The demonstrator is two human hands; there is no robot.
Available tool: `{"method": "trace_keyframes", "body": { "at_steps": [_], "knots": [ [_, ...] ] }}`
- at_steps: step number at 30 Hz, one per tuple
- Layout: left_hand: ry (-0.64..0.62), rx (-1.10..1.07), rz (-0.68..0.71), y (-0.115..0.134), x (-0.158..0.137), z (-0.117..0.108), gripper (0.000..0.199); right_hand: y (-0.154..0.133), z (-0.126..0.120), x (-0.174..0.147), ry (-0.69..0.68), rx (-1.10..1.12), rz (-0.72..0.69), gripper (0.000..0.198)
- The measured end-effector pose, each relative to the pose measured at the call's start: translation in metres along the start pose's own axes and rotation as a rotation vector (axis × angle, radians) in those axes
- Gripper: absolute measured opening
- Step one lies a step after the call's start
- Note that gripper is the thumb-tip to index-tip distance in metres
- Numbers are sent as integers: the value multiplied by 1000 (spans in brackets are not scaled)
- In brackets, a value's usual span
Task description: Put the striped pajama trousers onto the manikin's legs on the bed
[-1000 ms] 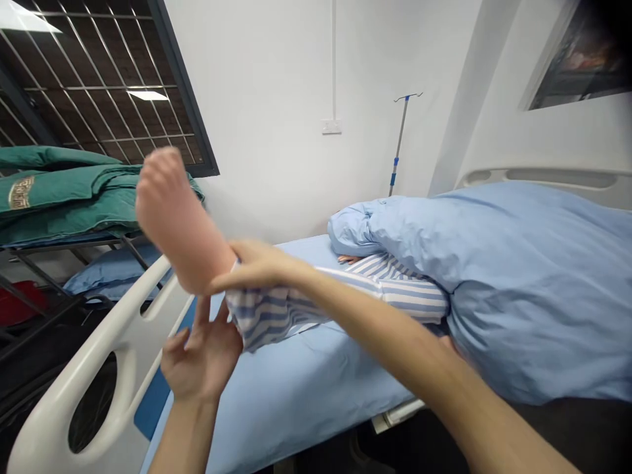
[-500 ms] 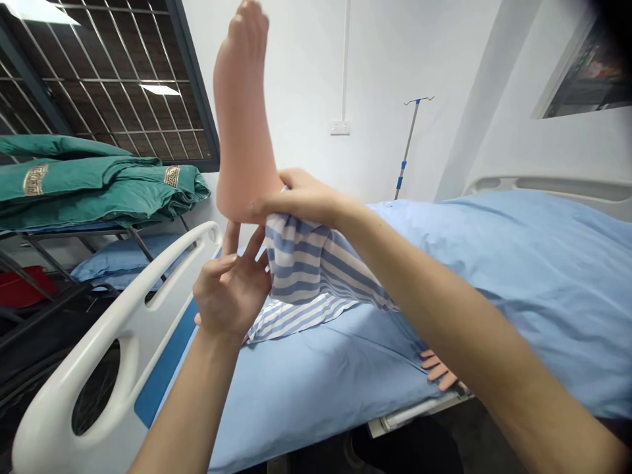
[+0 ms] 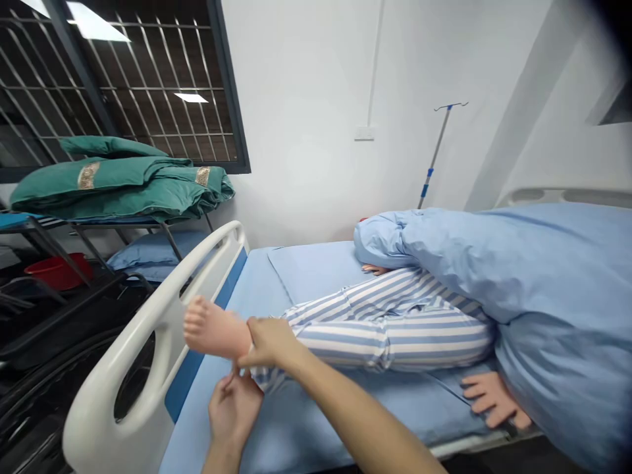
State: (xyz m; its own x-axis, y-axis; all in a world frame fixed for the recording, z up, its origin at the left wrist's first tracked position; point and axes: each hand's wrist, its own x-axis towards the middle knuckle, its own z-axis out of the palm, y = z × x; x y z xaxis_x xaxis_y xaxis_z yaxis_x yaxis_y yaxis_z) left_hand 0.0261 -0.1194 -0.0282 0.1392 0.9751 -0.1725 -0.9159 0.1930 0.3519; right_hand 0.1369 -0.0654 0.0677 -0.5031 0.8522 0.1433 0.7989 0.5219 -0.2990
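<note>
Bright, even white light on the wall; glaring lamp reflections in the dark window; soft shadow across the bed sheet; slight blur at the foot; edges stretched, the upper right corner black and out of focus.

On the bed, the trousers lie between the footboard at left and the quilt at right.

Bare foot in right hand; left hand beneath; striped trousers on blue sheet
</note>
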Motion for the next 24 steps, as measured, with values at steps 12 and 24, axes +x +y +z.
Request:
{"method": "trace_keyframes", "body": {
  "at_steps": [12,24],
  "knots": [
    [125,-150,-136,-33,11,-108,21,20,148,2,-116,-130,85,60],
    [64,-199,-157,-33,10,-110,20,20,148,3,-124,-140,83,54]
  ]
}}
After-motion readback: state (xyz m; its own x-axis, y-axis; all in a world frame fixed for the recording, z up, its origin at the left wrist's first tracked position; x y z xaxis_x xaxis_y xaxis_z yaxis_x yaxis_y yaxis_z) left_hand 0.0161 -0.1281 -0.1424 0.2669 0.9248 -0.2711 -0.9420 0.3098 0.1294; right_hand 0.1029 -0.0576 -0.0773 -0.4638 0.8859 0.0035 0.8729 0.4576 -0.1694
